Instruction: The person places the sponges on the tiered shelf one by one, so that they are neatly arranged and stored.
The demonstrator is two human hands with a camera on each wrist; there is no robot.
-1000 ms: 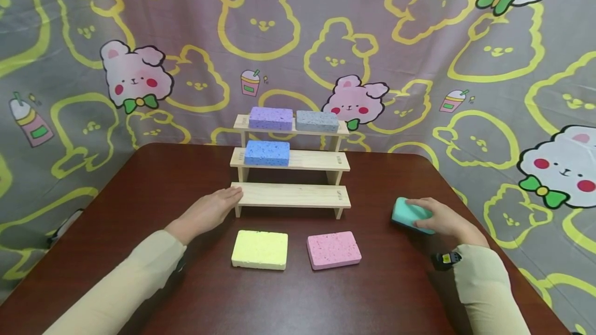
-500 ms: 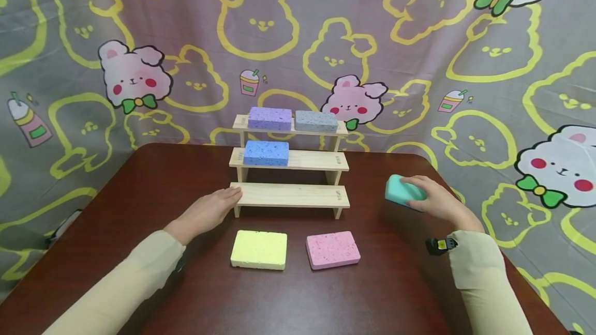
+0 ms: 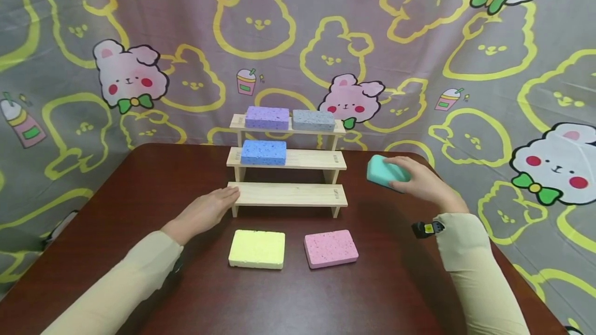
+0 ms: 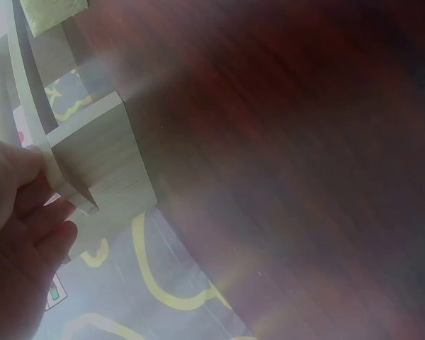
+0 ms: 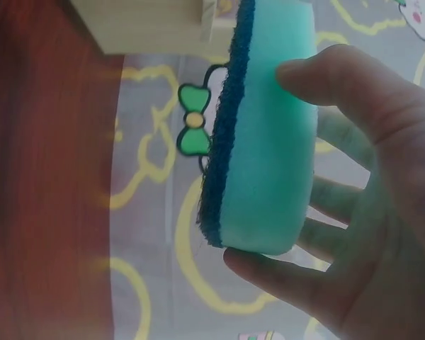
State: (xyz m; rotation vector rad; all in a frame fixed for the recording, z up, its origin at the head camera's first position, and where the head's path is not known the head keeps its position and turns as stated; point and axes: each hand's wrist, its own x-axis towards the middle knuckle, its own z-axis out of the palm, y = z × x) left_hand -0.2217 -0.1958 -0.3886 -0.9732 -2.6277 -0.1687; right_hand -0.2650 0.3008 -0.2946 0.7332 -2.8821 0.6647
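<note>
My right hand [image 3: 426, 182] holds a turquoise scouring sponge [image 3: 385, 170] above the table, right of a three-step wooden shelf [image 3: 288, 194]. The right wrist view shows the thumb on one face of the sponge [image 5: 273, 142] and its dark scouring layer turned away from the palm. At the left end of the lowest step, my left hand [image 3: 205, 213] grips the board, thumb on one side and curled fingers on the other in the left wrist view. A blue sponge [image 3: 263, 152] lies on the middle step; a purple sponge [image 3: 267, 118] and a grey sponge [image 3: 313, 120] lie on top.
A yellow sponge [image 3: 257, 249] and a pink sponge [image 3: 331, 248] lie flat in front of the shelf. The dark brown table [image 3: 261, 304] ends at a patterned curtain [image 3: 186, 25] close behind the shelf.
My right hand has lifted the turquoise sponge off the table and carried it up and left toward the shelf. The left hand stays at the lowest step's end.
</note>
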